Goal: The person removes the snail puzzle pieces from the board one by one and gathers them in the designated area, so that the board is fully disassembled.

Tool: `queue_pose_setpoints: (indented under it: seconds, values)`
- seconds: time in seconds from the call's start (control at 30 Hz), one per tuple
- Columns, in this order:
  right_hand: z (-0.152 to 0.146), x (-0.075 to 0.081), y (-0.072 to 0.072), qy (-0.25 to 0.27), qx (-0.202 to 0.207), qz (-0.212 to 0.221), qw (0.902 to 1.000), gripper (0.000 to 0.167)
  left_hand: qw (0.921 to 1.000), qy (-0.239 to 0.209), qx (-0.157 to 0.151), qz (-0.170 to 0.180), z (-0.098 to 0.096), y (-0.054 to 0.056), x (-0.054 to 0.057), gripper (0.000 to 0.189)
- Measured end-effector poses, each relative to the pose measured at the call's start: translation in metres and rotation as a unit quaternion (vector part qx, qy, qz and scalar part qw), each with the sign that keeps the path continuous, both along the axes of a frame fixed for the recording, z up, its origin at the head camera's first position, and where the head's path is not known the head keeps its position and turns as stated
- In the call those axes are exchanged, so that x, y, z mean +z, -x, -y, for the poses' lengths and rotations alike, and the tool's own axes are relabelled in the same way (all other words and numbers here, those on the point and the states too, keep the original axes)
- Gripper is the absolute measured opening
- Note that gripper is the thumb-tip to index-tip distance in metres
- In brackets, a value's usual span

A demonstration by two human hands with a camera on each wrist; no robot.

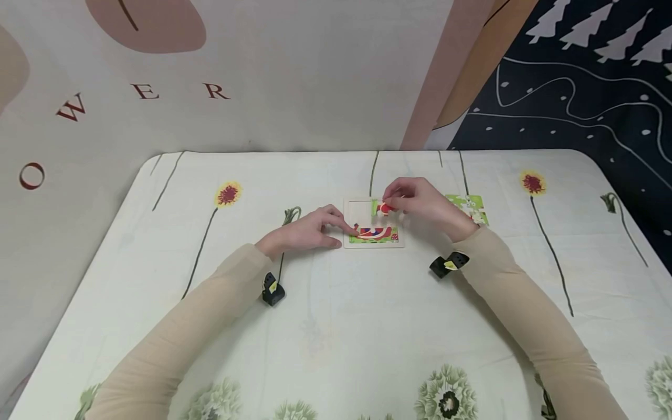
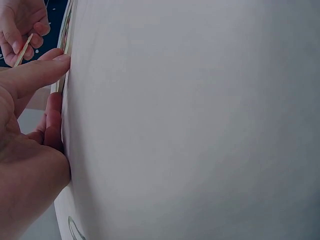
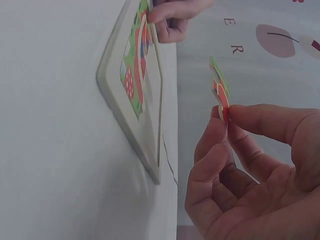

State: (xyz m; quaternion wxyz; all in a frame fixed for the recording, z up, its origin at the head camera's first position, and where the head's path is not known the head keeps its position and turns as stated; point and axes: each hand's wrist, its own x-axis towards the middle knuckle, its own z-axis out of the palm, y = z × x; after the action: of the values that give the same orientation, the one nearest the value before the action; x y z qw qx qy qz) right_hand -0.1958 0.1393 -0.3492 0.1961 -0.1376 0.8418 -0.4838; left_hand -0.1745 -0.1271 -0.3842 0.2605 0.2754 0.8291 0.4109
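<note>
A small pale puzzle board (image 1: 359, 209) lies on the table between the two hands. Along its near half sit pieces of a red, blue and green picture (image 1: 382, 235); its far half shows bare board. With an extended index finger, my left hand (image 1: 310, 228) touches the left end of that picture, the thumb resting by the board's near left corner. My right hand (image 1: 422, 204) pinches a thin green-and-red puzzle piece (image 3: 220, 92) between thumb and fingertips. In the right wrist view this piece is tilted on edge, held up above the board.
Green-and-white puzzle pieces (image 1: 474, 204) lie right of the board, partly hidden behind the right wrist. A white flower-print cloth (image 1: 325, 326) covers the table. A pale printed wall hanging (image 1: 315, 76) rises behind the far edge, a dark one (image 1: 567, 99) at the right.
</note>
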Motion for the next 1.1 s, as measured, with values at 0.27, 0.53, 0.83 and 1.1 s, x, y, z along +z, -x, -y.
queue_pose_setpoints:
  seconds: [0.27, 0.53, 0.83, 1.1]
  values:
    - [-0.017, -0.001, 0.0, 0.002, -0.024, 0.003, 0.9997, 0.017, 1.0, 0.002, -0.007, -0.005, 0.001, -0.001, 0.001, 0.034]
    - [-0.03, -0.003, 0.001, -0.018, -0.035, -0.002, 0.9992, 0.017, 0.9999, -0.001, -0.011, -0.01, 0.001, -0.001, 0.0, 0.035]
    - [-0.044, -0.003, 0.0, -0.052, -0.036, -0.008, 0.998, 0.019, 0.9999, -0.006, -0.01, -0.007, 0.001, -0.002, 0.001, 0.035]
    - [-0.054, -0.003, -0.001, -0.069, -0.037, -0.012, 0.9969, 0.018, 1.0, -0.006, -0.003, 0.001, 0.001, -0.002, 0.002, 0.035]
